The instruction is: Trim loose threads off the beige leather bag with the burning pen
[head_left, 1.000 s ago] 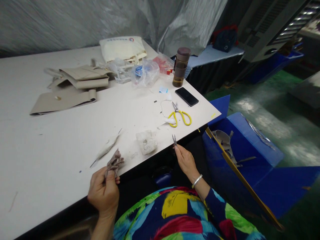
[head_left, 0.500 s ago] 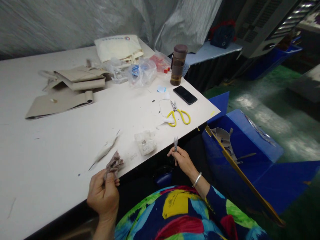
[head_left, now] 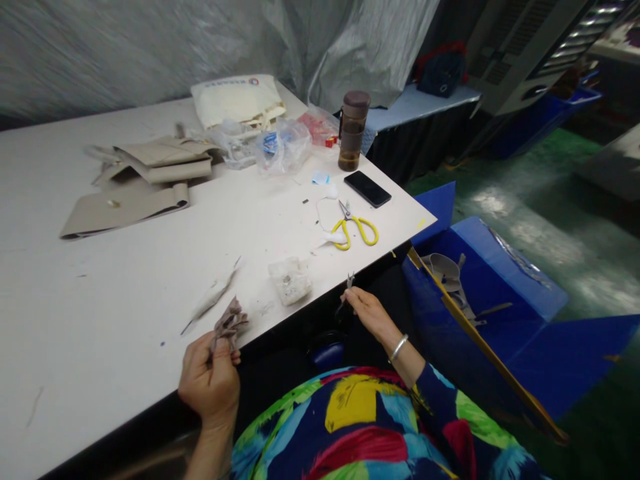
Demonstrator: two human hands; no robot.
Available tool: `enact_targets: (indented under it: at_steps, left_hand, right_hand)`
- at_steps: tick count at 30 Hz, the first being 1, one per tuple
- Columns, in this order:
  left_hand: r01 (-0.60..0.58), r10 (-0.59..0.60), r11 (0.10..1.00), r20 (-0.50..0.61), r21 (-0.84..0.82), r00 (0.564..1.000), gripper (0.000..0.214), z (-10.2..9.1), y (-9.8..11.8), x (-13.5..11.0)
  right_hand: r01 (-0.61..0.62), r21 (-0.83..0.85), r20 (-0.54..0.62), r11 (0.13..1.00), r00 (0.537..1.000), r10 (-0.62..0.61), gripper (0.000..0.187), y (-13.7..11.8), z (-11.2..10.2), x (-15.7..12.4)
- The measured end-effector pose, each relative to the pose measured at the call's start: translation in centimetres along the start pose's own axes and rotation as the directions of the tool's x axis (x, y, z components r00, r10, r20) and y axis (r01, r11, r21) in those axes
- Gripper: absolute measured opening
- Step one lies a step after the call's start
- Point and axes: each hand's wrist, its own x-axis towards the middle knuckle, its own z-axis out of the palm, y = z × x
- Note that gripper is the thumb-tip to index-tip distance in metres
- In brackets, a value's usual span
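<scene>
My left hand [head_left: 213,377] is closed around a crumpled grey-brown cloth [head_left: 231,323], held just above the table's front edge. In my right hand [head_left: 367,307], beyond the table edge, is a pair of small snips [head_left: 351,280]. Their short metal tips point up and a dark part hangs below my fingers. On the table between my hands lies a small whitish packet [head_left: 291,281], its contents unclear. Left of it rests a thin pale wrapped item [head_left: 213,299] with a dark rod-like tip at each end.
Yellow-handled scissors [head_left: 355,230], a phone [head_left: 367,189] and a brown bottle [head_left: 354,131] occupy the table's right side. Plastic bags [head_left: 283,147], a cream cloth bag [head_left: 237,100] and beige bag pieces [head_left: 125,210] lie farther back. A blue bin [head_left: 505,267] with scraps stands at the right.
My right hand has turned and the snips with it, so less of their blades shows. The left hand keeps its hold on the cloth, and the view has shifted slightly.
</scene>
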Motion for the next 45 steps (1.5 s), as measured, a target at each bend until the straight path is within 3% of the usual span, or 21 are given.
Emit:
enact_targets:
  at_steps: [9,14,18,27,38,42,45]
  left_hand:
    - [0.017,-0.017,1.000,0.008,-0.013,1.000,0.020,0.1,-0.5,-0.1]
    - [-0.009,0.009,1.000,0.003,0.001,1.000,0.020,0.1,0.0,0.1]
    - [-0.003,0.003,1.000,0.016,0.017,1.000,0.019,0.0,-0.2,0.1]
    - [0.039,-0.040,0.999,0.018,0.018,0.999,0.022,0.1,-0.6,-0.1]
    - [-0.007,0.006,1.000,0.047,0.030,0.999,0.021,-0.1,-0.9,-0.1]
    - [-0.010,0.008,0.999,0.038,0.050,0.999,0.023,0.0,-0.9,-0.1]
    - [-0.009,0.007,0.998,0.028,0.064,1.000,0.022,0.1,-1.1,-0.2]
  right_hand:
    - [0.084,-0.139,0.007,0.987,0.996,-0.084,0.044,0.1,-0.7,0.7]
    - [0.145,-0.045,0.089,0.988,0.986,-0.141,0.041,-0.6,-0.7,0.9]
    - [0.115,0.073,0.143,0.991,0.982,-0.125,0.050,-1.4,-0.1,0.8]
    - [-0.030,0.212,0.085,0.977,0.996,0.012,0.057,-0.4,0.8,0.4]
    - [-0.040,0.185,0.055,0.982,0.998,0.031,0.059,1.6,0.3,-2.5]
    - [-0.001,0.179,0.123,0.984,0.992,-0.022,0.056,0.9,0.3,-3.1]
    - [0.011,0.200,0.096,0.980,0.995,-0.031,0.055,-0.1,0.1,-2.6]
